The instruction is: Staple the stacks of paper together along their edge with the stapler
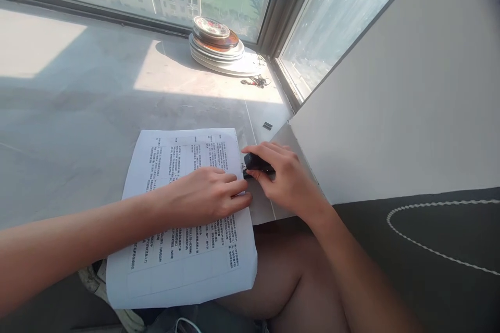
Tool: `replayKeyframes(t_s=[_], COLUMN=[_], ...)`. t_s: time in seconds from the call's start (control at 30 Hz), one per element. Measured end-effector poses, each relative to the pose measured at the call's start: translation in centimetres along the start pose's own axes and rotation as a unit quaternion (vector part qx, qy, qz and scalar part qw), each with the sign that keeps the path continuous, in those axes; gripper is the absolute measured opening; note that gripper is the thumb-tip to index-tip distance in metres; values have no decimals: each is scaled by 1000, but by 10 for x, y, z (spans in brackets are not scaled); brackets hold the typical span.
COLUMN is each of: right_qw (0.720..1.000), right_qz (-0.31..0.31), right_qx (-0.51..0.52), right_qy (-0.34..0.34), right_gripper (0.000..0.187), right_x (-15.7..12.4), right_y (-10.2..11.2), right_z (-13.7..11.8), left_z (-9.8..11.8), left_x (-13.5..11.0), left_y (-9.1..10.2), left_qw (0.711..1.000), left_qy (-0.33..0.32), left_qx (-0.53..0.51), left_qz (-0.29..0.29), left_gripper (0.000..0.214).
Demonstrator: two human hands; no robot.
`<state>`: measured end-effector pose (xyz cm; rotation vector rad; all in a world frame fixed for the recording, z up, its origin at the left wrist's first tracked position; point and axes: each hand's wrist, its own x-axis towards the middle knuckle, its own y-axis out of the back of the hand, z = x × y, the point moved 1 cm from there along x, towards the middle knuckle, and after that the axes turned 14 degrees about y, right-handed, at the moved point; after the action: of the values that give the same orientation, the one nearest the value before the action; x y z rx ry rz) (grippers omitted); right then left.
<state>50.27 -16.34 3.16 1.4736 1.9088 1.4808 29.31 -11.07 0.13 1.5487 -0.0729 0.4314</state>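
A printed sheet of paper (183, 218) lies on the stone window ledge (78, 114), its near end hanging over the ledge's front edge. My left hand (209, 192) rests flat on the sheet, fingers stretched toward its right edge. My right hand (281, 179) is wrapped round a small black stapler (258, 164), whose metal jaw sits at the paper's right edge, touching the tips of my left fingers.
A stack of patterned plates (216, 44) stands at the back of the ledge by the window corner. A bunch of keys (255, 82) lies beside it, and a small dark strip (267, 125) lies nearer. A white wall (390, 104) rises on the right. My bare knee (273, 270) is below.
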Motion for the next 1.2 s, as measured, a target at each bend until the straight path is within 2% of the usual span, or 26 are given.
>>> replayKeyframes(t_s=[0.27, 0.33, 0.47, 0.5, 0.63, 0.7, 0.83, 1.2], right_qw=[1000, 1000, 1000, 1000, 999, 998, 998, 994], right_qz=[6, 5, 9, 13, 38, 42, 34, 39], right_qx=[-2, 0, 6, 8, -2, -18, -49, -98], right_qy=[-3, -7, -16, -20, -35, -34, -29, -10], right_gripper=[27, 29, 32, 32, 29, 27, 28, 29], right_x=[-3, -3, -3, -2, -1, 0, 1, 1], right_y=[1, 1, 2, 1, -3, -5, -8, -14], right_z=[-1, -2, -4, -4, -7, -9, -11, -10], left_z=[1, -2, -13, -16, -18, -17, -14, -10], left_x=[-3, -4, -4, -4, -5, -7, -7, -3], left_y=[6, 7, 6, 3, -13, -20, -24, -17], left_qw=[998, 994, 970, 963, 942, 937, 935, 925], left_qy=[35, 74, 208, 239, 321, 335, 340, 359], left_qx=[-46, -55, -87, -94, -98, -96, -97, -94], left_qz=[39, 53, 91, 86, 10, -23, -42, -76], left_gripper=[22, 22, 17, 17, 70, 84, 88, 89])
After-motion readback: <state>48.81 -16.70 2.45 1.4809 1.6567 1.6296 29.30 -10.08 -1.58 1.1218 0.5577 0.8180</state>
